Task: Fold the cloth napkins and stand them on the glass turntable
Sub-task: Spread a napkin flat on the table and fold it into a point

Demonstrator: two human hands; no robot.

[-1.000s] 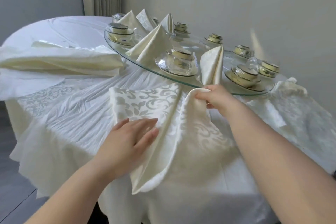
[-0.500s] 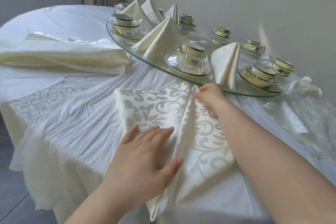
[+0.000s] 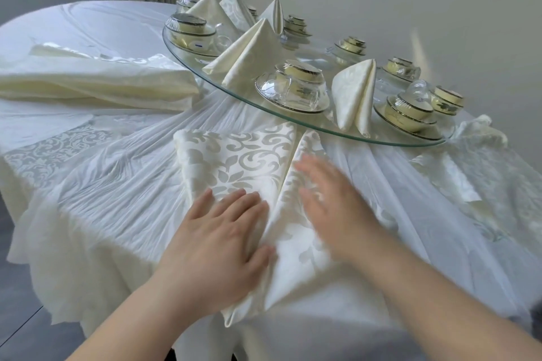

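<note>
Left hand (image 3: 218,239) lying flat, fingers straight, pressing damask napkin (image 3: 234,164) onto tablecloth (image 3: 96,193). Right hand (image 3: 331,202) blurred, fingers extended, over napkin's right fold, near glass turntable (image 3: 187,59).

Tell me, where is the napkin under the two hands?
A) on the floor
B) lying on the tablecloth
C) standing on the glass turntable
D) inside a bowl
B: the patterned napkin lies on the tablecloth, in front of the glass turntable, with the left hand pressing it and the blurred right hand over it.
</note>
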